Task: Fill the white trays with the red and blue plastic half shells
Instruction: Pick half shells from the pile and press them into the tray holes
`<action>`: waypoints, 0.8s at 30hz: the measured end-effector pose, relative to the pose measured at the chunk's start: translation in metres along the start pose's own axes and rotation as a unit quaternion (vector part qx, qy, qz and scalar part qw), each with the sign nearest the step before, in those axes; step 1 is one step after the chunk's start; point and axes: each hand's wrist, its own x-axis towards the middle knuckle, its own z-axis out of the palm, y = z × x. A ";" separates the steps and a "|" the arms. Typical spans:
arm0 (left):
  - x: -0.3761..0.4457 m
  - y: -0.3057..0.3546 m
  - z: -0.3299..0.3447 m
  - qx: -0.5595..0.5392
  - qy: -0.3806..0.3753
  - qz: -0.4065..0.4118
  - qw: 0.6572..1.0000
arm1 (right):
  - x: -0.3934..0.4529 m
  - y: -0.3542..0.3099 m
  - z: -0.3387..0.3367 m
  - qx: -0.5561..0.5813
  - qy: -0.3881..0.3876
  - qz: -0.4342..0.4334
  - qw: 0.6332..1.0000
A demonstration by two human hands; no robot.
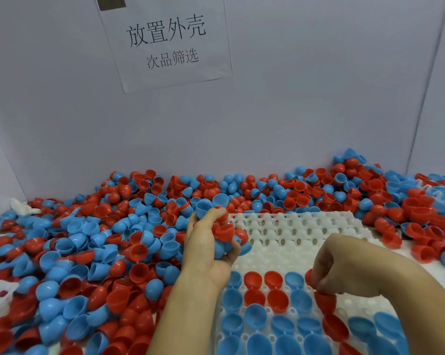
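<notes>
Over the near half of the white moulded plastic tray (300,234), the right hand (344,267) pinches a red plastic half shell (325,301) by its rim, mouth up, apparently so it drops straight into the next vacant socket at the end of a started row. Left of the tray's middle, the left hand (211,239) clenches a fistful of red and blue half shells (224,229), seemingly held as a ready supply so the placing hand need not reach away; at least five show in that grip, more hidden by the fingers. Seated shells fill the tray's near rows, roughly eighteen visible, mostly blue, all open side up, while the far rows of sockets stand bare. Left of and behind the tray, a loose heap of red and blue half shells (88,239), far too many to count, covers the table up to the grey wall. A second white tray (436,196) pokes out at the tray's far right.
</notes>
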 end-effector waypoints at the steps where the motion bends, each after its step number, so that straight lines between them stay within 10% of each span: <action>1: 0.001 0.000 0.000 -0.001 -0.001 0.000 1.000 | -0.001 0.000 -0.001 -0.002 -0.006 0.001 1.000; 24: -0.007 -0.001 0.002 0.005 -0.012 -0.017 1.000 | -0.001 0.002 0.002 -0.029 0.017 -0.006 0.999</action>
